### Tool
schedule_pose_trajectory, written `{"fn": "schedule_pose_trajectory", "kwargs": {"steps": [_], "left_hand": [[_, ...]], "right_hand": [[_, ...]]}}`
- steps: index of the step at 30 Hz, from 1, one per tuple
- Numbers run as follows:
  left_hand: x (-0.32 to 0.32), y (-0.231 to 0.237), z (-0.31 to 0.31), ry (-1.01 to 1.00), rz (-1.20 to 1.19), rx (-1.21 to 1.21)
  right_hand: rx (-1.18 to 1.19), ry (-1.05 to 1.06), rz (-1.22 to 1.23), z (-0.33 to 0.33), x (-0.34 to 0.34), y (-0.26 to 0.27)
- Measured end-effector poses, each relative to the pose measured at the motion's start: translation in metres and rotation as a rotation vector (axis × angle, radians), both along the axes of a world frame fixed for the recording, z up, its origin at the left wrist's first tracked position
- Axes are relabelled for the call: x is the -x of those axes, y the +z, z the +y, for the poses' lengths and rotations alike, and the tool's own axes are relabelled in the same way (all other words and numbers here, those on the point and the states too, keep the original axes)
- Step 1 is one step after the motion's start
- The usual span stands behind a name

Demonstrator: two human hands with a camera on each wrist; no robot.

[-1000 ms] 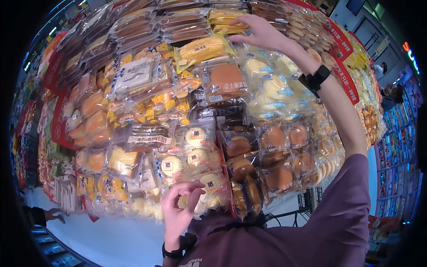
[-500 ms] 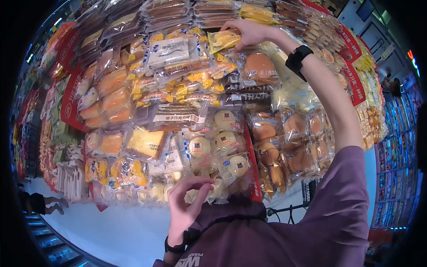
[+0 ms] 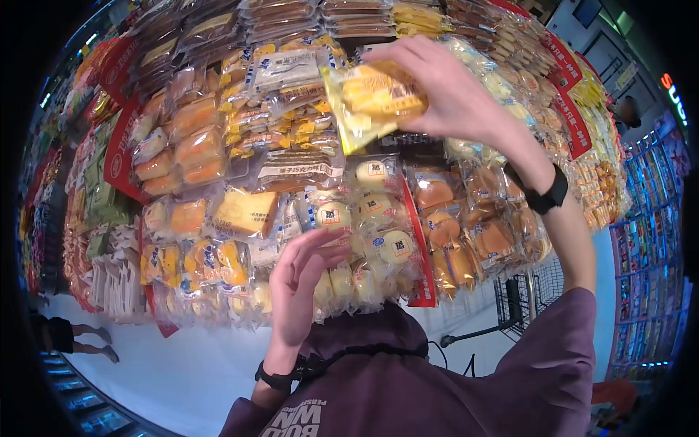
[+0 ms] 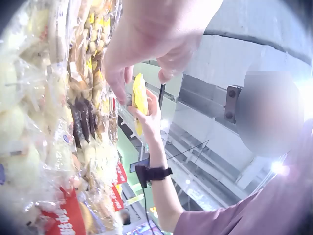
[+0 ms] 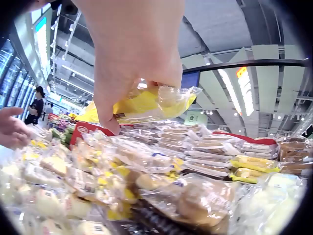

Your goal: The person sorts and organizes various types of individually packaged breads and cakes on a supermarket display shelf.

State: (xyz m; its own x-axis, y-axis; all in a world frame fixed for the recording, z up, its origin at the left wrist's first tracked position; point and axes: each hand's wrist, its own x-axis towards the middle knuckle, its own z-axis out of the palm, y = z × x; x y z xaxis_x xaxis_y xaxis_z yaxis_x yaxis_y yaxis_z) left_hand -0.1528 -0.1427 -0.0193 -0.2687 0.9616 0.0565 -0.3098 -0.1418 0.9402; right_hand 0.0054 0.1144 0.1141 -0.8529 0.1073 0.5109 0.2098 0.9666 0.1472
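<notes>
A yellow plastic package [image 3: 378, 95] with dark print is pinched between the thumb and fingers of my right hand [image 3: 455, 91], held above the piled packs. In the right wrist view the same yellow package [image 5: 156, 104] hangs under my right hand [image 5: 134, 54], clear of the packs below. My left hand [image 3: 297, 284] is raised over the front edge of the display, fingers loosely bent and holding nothing, near round white buns in clear wrap [image 3: 331, 217]. The left wrist view shows my left hand [image 4: 156, 39] with a gap between thumb and fingers.
Wrapped breads and cakes fill the display, among them a chocolate-striped pack [image 3: 298, 171] and a square yellow cake [image 3: 245, 211]. Red sign strips [image 3: 122, 149] divide the sections. A black wire basket [image 3: 535, 291] stands at the near right. A person's legs [image 3: 87, 341] show at the left.
My right hand has gripped the yellow package, lifted it and brought it nearer. My left hand has risen slightly and its fingers have loosened. The view has shifted over the display.
</notes>
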Motion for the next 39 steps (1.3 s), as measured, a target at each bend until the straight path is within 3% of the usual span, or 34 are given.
{"fn": "schedule_pose_trajectory", "kwargs": {"steps": [4, 7, 11, 14, 16, 19, 22, 23, 26, 28, 31, 34, 39], "left_hand": [[-0.007, 0.005, 0.011, -0.13, -0.466, -0.033], [-0.015, 0.007, 0.01, -0.149, -0.242, 0.126], [-0.019, 0.007, 0.008, -0.123, -0.289, 0.143], [-0.011, 0.003, 0.003, -0.092, -0.132, 0.116], [-0.008, 0.005, 0.001, -0.086, -0.057, 0.082], [-0.007, 0.006, 0.001, -0.073, 0.134, 0.049], [-0.002, 0.005, 0.001, -0.026, 0.458, -0.069], [0.0, 0.004, 0.002, -0.004, 0.58, -0.125], [0.003, -0.012, 0.013, 0.016, 0.473, -0.494], [0.005, -0.005, 0.011, 0.007, 0.592, -0.446], [0.002, 0.009, 0.003, -0.005, 0.593, -0.253], [-0.006, 0.022, -0.001, -0.017, 0.352, -0.07], [-0.008, 0.018, 0.002, 0.087, 0.151, 0.167]], "right_hand": [[0.149, -0.004, -0.131, -0.095, -0.012, -0.029], [0.219, -0.017, -0.144, -0.134, -0.023, -0.048], [0.303, -0.07, -0.091, -0.151, -0.039, -0.05], [0.479, -0.17, 0.205, -0.154, -0.059, -0.055], [0.746, -0.31, 0.458, -0.162, -0.062, -0.071], [1.674, -0.171, 0.563, -0.168, -0.062, -0.084], [1.399, -0.276, 0.356, -0.171, -0.068, -0.093], [1.308, -0.214, 0.378, -0.17, -0.069, -0.095], [1.111, -0.06, 0.412, -0.166, -0.07, -0.102], [1.084, 0.009, 0.405, -0.162, -0.072, -0.106], [1.118, -0.084, 0.466, -0.166, -0.069, -0.106], [1.592, -0.139, 0.584, -0.174, -0.062, -0.094], [1.732, -0.189, 0.611, -0.166, -0.056, -0.1]]}}
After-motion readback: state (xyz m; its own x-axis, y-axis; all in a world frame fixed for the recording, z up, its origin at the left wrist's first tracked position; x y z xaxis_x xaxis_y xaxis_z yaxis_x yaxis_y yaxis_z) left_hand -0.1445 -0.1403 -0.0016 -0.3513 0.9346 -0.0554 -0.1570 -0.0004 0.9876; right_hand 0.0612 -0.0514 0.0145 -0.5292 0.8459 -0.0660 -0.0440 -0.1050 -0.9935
